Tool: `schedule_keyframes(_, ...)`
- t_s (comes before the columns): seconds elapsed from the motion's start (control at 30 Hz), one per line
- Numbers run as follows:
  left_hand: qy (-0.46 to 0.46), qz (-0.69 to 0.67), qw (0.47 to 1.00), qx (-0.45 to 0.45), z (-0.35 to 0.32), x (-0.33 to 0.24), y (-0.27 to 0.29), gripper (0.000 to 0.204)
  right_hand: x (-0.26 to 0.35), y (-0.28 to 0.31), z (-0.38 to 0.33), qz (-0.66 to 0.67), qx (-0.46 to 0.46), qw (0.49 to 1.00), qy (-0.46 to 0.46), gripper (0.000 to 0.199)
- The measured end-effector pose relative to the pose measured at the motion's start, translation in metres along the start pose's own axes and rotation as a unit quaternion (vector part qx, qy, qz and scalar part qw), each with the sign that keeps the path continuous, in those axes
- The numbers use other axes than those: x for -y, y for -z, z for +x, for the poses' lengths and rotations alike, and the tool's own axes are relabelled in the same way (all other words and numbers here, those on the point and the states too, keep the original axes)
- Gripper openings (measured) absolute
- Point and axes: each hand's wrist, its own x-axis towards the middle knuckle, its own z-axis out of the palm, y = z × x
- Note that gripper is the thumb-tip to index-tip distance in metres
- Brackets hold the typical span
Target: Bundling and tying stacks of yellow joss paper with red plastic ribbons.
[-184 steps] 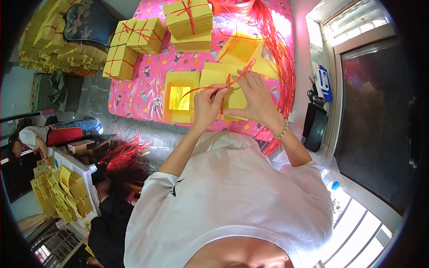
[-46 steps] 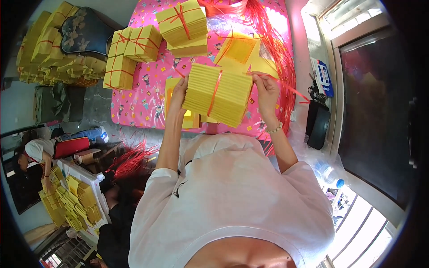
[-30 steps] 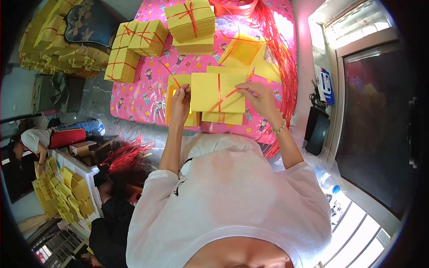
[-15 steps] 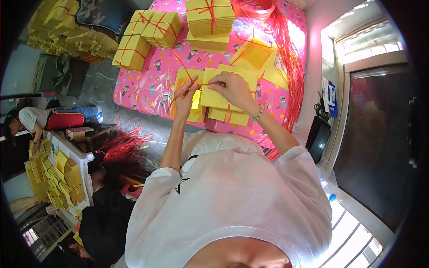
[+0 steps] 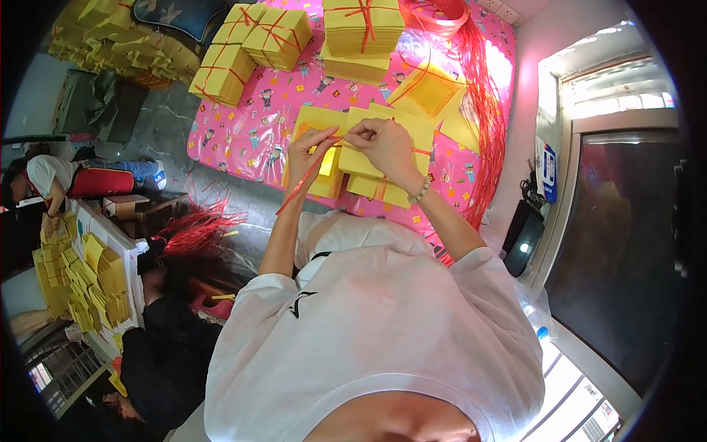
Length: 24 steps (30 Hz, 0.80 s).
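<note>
My left hand (image 5: 313,153) is pinched on a thin red strip (image 5: 297,191), whose loose end hangs down over my forearm. Close beside it, the fingers of my right hand (image 5: 384,147) pinch together by the same strip; the bit between the fingertips is too small to see well. Both hands are above a stack of yellow paper (image 5: 361,163), with a red strip running across its right side. Left of that stack lies more yellow paper (image 5: 324,116) with a gold patch, partly covered by my left hand.
Yellow bundles (image 5: 278,38) tied with red strips stand at the far side of the pink patterned table cover (image 5: 224,140). Long red strips (image 5: 482,110) trail down its right side. At left, people work by another table (image 5: 132,276) with yellow paper stacks. A window frame (image 5: 563,184) is at right.
My hands have drawn closer together. The strip's end that stood up above my left hand now hangs down along the left forearm. The view has shifted slightly.
</note>
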Motion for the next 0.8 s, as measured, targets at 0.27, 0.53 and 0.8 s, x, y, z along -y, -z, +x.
schedule_keyframes(0.27,-0.021,0.017,0.997,0.074,0.008,0.004,0.012,0.027,-0.006,-0.009,0.001,0.116,-0.036,0.993,0.004,0.014)
schedule_keyframes(0.53,-0.066,0.091,0.991,0.077,0.008,-0.026,0.000,0.028,-0.010,-0.014,0.000,0.132,-0.055,0.990,0.019,0.013)
schedule_keyframes(0.8,-0.053,0.118,0.990,0.059,0.012,-0.028,0.003,0.016,-0.001,0.000,-0.003,0.102,-0.009,0.994,0.033,0.017)
